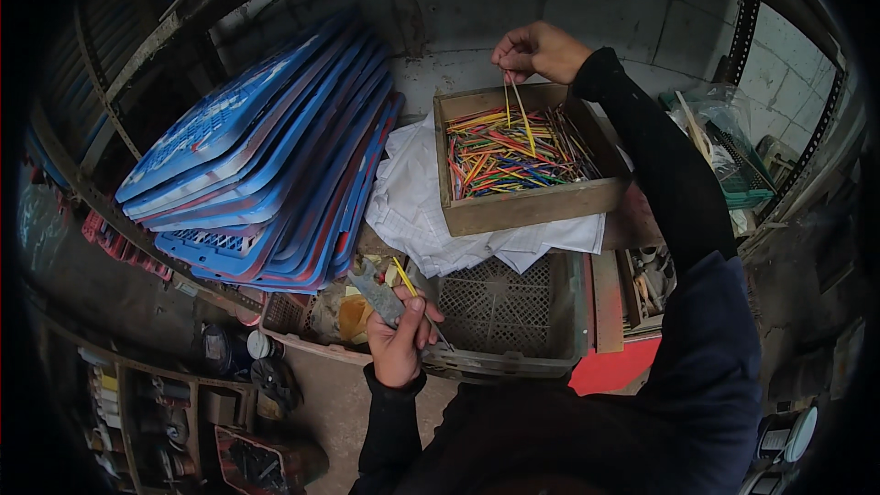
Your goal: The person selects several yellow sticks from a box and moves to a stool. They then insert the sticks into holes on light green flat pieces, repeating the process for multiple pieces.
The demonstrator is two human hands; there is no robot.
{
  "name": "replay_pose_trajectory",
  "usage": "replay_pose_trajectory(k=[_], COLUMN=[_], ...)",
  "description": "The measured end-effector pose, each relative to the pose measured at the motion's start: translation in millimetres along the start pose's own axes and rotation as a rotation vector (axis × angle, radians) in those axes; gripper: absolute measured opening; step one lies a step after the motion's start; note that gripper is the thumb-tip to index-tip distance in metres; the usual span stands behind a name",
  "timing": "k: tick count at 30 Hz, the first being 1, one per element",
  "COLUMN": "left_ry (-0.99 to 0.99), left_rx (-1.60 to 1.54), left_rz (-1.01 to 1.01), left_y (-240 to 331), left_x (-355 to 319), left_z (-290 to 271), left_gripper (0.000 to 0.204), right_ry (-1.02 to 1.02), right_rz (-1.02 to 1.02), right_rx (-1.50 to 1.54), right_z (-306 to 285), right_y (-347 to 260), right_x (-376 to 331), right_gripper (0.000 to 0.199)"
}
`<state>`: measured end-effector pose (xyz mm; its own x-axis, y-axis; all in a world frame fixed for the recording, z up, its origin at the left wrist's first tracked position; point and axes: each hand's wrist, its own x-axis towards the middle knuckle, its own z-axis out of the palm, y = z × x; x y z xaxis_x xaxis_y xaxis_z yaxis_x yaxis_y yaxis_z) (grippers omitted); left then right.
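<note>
A wooden box (513, 211) holds a heap of thin sticks (513, 160) in red, yellow, green, blue and orange. Above its far edge, my right hand (541, 50) pinches the upper ends of two thin sticks (525, 119); their yellow lower ends hang over the heap. Closer to my body, my left hand (403, 339) is closed around a thin yellow stick (403, 275), whose dark tip sticks out below the fingers. A grey, flat, worn piece (376, 296) lies against the same hand; its kind is unclear, as is whether the fingers grip it.
White cloth (412, 192) lies under the box. Stacked blue plastic trays (229, 147) lean at the left. A grey mesh-bottomed crate (495, 302) sits in front of the box. Metal shelf rails (206, 27) frame the space, and a green basket (747, 192) stands at the right.
</note>
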<state>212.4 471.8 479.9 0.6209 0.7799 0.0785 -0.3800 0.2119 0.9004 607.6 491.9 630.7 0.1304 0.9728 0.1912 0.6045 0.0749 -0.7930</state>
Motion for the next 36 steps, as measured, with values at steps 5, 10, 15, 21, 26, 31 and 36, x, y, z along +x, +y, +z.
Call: replay_pose_trajectory(k=[5,10,15,21,26,31,36], left_ry=[-0.021,-0.033,-0.035,-0.036,-0.04,-0.113,-0.144], left_rx=[-0.002,0.03,0.026,0.008,-0.001,0.013,0.013], left_rz=[0.015,0.014,0.004,0.001,-0.001,-0.011,-0.013], left_y=[-2,-6,-6,-3,-4,0,10], left_x=[1,2,2,2,3,16,28], left_z=[0,-3,0,4,7,17,36], left_gripper=[0.012,0.013,0.011,0.013,0.012,0.016,0.026], right_ry=[0.057,0.111,0.157,0.139,0.149,0.069,-0.029], right_rz=[-0.055,-0.076,-0.083,-0.068,-0.109,-0.163,-0.156], right_rx=[0.02,0.064,0.069,0.124,0.221,0.405,0.599], right_z=[3,8,5,3,12,43,86], right_y=[-6,-11,-2,-3,-14,-44,-63], right_x=[-8,-17,-19,-21,-26,-36,-55], right_gripper=[0.027,0.037,0.038,0.042,0.039,0.04,0.038])
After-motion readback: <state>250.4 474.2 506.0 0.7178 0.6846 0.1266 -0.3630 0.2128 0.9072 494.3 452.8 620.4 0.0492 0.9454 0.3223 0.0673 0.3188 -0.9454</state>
